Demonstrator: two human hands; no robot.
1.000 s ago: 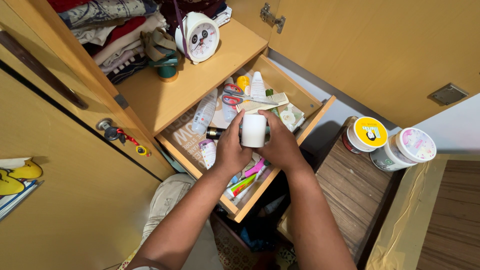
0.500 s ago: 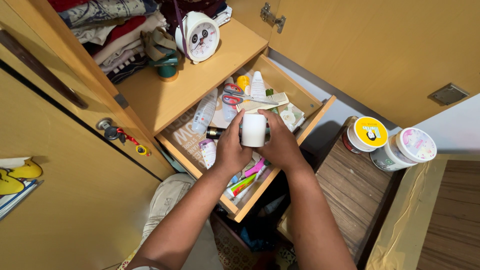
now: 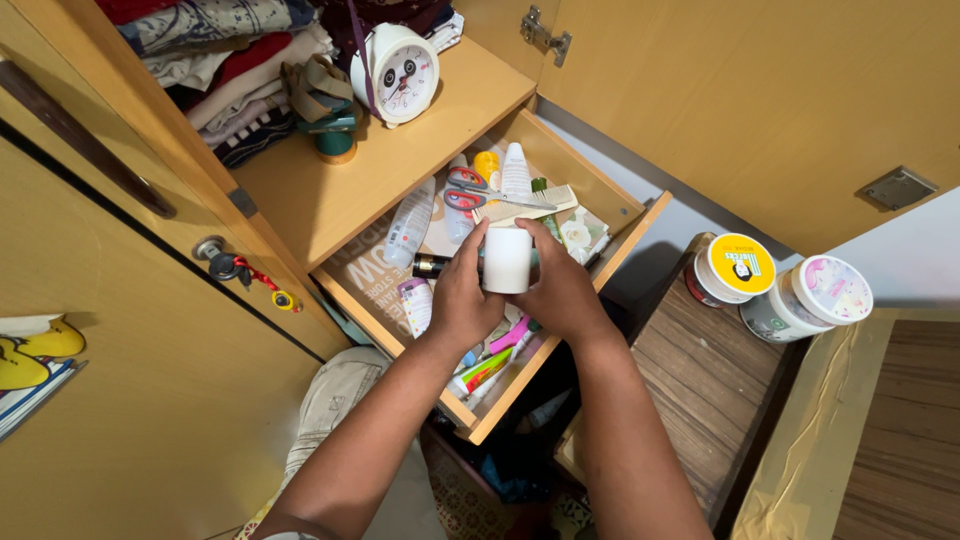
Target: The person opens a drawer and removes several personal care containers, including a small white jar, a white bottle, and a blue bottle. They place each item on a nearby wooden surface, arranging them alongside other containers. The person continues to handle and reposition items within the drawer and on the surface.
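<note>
Above the open drawer [image 3: 600, 262], left hand [image 3: 462, 295] and right hand [image 3: 562, 290] grip a plain white cylindrical container [image 3: 507, 260].

Two hands are seen, the left hand [image 3: 462, 297] and the right hand [image 3: 560, 287], with one white cylindrical container [image 3: 507, 260] gripped between them. One open drawer [image 3: 600, 268] is counted, and in it one pair of red-handled scissors [image 3: 470, 190] and three upright bottles [image 3: 515, 170] (others may be hidden). One panda-faced clock [image 3: 400, 70] is seen on the shelf. Two round lidded tubs [image 3: 735, 268] are counted on the wooden side table [image 3: 700, 390].
</note>
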